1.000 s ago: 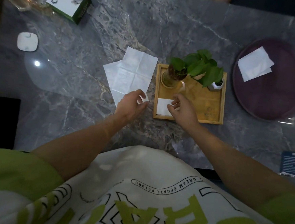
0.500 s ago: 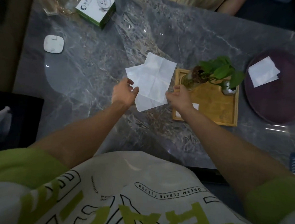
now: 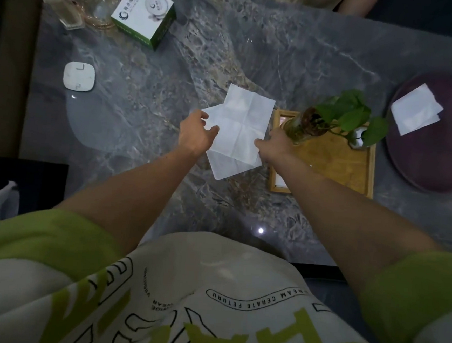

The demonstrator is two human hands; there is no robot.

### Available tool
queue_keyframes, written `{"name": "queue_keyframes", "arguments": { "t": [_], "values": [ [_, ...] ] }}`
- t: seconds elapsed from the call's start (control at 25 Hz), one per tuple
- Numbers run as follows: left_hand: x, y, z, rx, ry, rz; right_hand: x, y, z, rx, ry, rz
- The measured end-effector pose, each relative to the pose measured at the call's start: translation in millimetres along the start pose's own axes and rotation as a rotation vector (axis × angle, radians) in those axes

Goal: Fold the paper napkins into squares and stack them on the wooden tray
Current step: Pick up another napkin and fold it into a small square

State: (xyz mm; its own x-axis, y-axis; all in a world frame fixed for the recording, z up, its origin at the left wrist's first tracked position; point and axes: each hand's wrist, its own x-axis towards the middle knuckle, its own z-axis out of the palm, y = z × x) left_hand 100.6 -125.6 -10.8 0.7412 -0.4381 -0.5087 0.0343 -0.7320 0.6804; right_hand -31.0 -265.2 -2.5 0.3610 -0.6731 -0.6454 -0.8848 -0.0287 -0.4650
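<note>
Two open white napkins [image 3: 243, 124] lie overlapped on the grey marble table, just left of the wooden tray [image 3: 333, 163]. My left hand [image 3: 196, 136] pinches the top napkin's left edge, thumb on the paper. My right hand [image 3: 275, 145] grips its right edge beside the tray's left rim. A small folded napkin square [image 3: 280, 180] lies in the tray's near left corner, mostly hidden under my right forearm.
A potted plant in a glass vase [image 3: 329, 120] and a small white pot [image 3: 358, 139] stand at the back of the tray. A round purple tray [image 3: 436, 166] at right holds more napkins [image 3: 414, 111]. A tissue box [image 3: 144, 12], glassware [image 3: 97, 1] and a white coaster [image 3: 79, 76] sit far left.
Both hands left the folded square on the tray and moved up and left to the open napkin's two side edges. The view shifted with them.
</note>
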Motion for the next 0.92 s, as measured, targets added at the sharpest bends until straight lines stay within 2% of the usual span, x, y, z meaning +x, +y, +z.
{"name": "queue_keyframes", "arguments": {
  "t": [0.24, 0.4, 0.52, 0.72, 0.92],
  "values": [
    [24.2, 21.7, 12.8, -0.009, -0.052, -0.083, 16.6, -15.6, 4.3, -0.164, 0.1, 0.026],
    [32.5, 27.8, 20.3, 0.055, -0.063, -0.076, 21.6, -22.0, 9.4, -0.25, 0.091, 0.013],
    [36.5, 26.3, 22.0, 0.073, -0.044, -0.08, 23.6, -22.6, 14.3, -0.235, 0.099, 0.028],
    [42.4, 25.2, 24.5, 0.043, -0.05, -0.117, 29.9, -24.3, 13.7, -0.072, 0.128, 0.103],
    [45.1, 25.7, 25.7, 0.089, -0.08, -0.165, 31.3, -25.3, 12.5, -0.109, 0.117, 0.107]
  ]
}}
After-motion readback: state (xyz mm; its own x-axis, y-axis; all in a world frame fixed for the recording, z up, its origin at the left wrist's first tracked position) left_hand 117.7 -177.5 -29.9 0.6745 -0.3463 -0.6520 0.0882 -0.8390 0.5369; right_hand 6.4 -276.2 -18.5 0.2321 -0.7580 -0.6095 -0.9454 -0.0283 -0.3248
